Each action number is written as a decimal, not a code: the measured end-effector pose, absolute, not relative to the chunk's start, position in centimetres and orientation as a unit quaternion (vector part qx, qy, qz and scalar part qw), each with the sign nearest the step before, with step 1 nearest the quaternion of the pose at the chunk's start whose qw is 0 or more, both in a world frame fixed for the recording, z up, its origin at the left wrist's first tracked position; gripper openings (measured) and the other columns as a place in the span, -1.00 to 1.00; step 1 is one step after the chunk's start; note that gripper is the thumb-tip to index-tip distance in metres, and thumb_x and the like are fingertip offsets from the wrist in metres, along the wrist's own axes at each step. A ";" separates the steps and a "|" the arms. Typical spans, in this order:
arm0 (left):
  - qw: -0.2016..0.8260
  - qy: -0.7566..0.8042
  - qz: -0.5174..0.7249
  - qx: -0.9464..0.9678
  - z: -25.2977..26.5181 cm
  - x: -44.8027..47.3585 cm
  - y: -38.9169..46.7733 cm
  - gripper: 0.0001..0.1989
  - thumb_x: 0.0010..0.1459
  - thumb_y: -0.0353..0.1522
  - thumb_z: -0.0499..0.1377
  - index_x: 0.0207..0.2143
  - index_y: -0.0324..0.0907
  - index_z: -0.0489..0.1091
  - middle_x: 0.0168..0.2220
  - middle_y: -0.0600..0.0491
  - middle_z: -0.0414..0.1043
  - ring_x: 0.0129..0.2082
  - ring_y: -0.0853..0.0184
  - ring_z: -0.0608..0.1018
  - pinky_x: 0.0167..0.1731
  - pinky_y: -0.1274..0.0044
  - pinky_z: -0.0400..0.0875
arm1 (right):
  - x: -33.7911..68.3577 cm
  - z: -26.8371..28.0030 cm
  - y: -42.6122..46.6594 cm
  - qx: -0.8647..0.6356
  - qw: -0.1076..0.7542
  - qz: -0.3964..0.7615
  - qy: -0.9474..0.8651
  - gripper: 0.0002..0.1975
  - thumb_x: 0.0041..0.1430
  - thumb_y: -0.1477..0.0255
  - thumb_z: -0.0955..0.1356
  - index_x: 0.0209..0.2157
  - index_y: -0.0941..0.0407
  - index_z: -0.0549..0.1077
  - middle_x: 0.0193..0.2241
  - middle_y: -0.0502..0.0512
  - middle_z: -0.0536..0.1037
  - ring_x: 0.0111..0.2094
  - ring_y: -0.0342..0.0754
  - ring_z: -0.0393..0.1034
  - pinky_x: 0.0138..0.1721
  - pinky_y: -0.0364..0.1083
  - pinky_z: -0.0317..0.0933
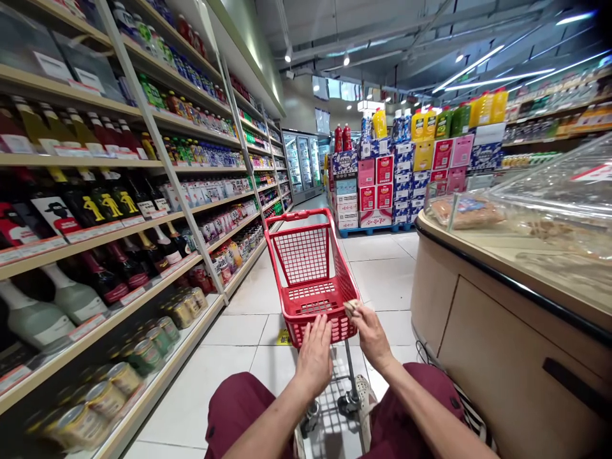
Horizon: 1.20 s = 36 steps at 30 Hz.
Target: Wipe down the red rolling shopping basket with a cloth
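Beige shelves (pixel 81 162) of bottles (pixel 76 298) and cans (pixel 120 380) run along the left; red shopping cart (pixel 337 288) stands center on floor tiles (pixel 387 274). Left hand (pixel 315 357), grip released and flat, is at cart's near end, touch unclear. Right hand (pixel 375 338), grip pinching pale crumpled item (pixel 351 309), sits by cart's near right corner.

The cart (pixel 312 299) looks like smooth, glossy plastic; the crumpled wad (pixel 352 307) looks matt and clothlike. Floor tiles (pixel 385 264) gleam smoothly; the trousers (pixel 241 408) are matt cloth.
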<state>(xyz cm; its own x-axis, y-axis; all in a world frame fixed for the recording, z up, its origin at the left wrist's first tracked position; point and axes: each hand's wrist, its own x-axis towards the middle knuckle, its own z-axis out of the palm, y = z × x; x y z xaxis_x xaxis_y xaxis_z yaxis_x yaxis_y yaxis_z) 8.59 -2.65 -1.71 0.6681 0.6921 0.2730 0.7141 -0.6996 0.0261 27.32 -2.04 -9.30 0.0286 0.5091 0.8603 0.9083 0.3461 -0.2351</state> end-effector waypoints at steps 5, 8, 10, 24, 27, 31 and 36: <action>0.038 -0.383 -0.122 -0.915 -1.9 8.1 -2.6 -0.21 -0.25 -0.62 -0.05 0.15 -0.31 -0.07 0.22 -0.10 -0.19 0.21 0.24 -0.14 0.13 0.22 -0.07 | 27.3 -10.7 -2.9 -0.515 0.428 -0.165 -0.724 -0.69 0.15 0.58 0.14 -0.22 0.04 0.41 -0.20 0.07 0.40 -0.15 -0.09 0.26 -0.17 -0.08 0.26; 0.043 -0.393 -0.147 -0.907 -1.7 7.7 -2.2 -0.26 -0.21 -0.62 -0.06 0.14 -0.33 -0.05 0.21 -0.13 -0.14 0.21 0.23 -0.12 0.13 0.21 -0.08 | 27.9 -8.9 -2.5 -0.533 0.495 -0.210 -0.653 -0.71 0.16 0.56 0.13 -0.22 0.10 0.42 -0.11 0.17 0.33 -0.03 -0.01 0.16 -0.06 0.03 0.18; 0.044 -0.391 -0.164 -0.905 -1.7 7.7 -2.1 -0.28 -0.19 -0.62 -0.06 0.13 -0.32 -0.04 0.21 -0.13 -0.12 0.21 0.23 -0.12 0.13 0.20 -0.08 | 27.7 -8.0 -2.0 -0.539 0.515 -0.227 -0.627 -0.72 0.16 0.55 0.13 -0.27 0.12 0.43 -0.13 0.19 0.32 -0.01 0.01 0.13 -0.04 0.06 0.16; 0.061 -0.417 -0.210 -0.882 -2.1 6.1 -1.1 -0.29 -0.16 -0.62 -0.06 0.14 -0.33 -0.07 0.21 -0.13 -0.12 0.21 0.24 -0.15 0.13 0.22 -0.09 | 24.1 -7.5 -2.0 -0.524 0.492 -0.224 -0.658 -0.75 0.14 0.55 0.16 -0.28 0.10 0.42 -0.23 0.14 0.39 -0.08 0.01 0.20 -0.10 0.04 0.18; 0.059 -0.416 -0.209 -0.883 -2.4 5.5 -1.1 -0.26 -0.18 -0.63 -0.07 0.15 -0.32 -0.08 0.21 -0.12 -0.11 0.21 0.25 -0.14 0.13 0.22 -0.08 | 22.8 -9.2 -2.8 -0.503 0.424 -0.180 -0.731 -0.73 0.13 0.59 0.15 -0.29 0.08 0.42 -0.31 0.10 0.42 -0.20 -0.06 0.27 -0.21 -0.05 0.23; 0.063 -0.431 -0.228 -0.871 -2.6 4.7 -0.7 -0.28 -0.16 -0.63 -0.09 0.15 -0.30 -0.09 0.21 -0.12 -0.10 0.21 0.26 -0.12 0.13 0.23 -0.07 | 21.4 -8.0 -2.5 -0.501 0.457 -0.218 -0.702 -0.72 0.14 0.58 0.15 -0.21 0.09 0.40 -0.16 0.15 0.38 -0.07 -0.02 0.20 -0.09 0.02 0.16; 0.064 -0.463 -0.240 -0.851 -3.2 3.9 -0.4 -0.28 -0.15 -0.61 -0.08 0.15 -0.31 -0.10 0.22 -0.12 -0.13 0.21 0.25 -0.15 0.13 0.23 -0.09 | 18.4 -7.2 -0.9 -0.485 0.453 -0.243 -0.707 -0.77 0.14 0.54 0.18 -0.25 0.08 0.41 -0.23 0.13 0.42 -0.06 0.00 0.17 -0.07 0.04 0.12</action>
<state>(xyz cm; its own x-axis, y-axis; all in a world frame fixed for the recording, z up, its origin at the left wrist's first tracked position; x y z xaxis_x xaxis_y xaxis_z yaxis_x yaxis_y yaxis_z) 3.90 -0.44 -3.18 0.4559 0.7577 0.4670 0.8187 -0.5628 0.1139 18.37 -0.90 -7.19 -0.1187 0.4670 0.8763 0.9066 0.4109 -0.0962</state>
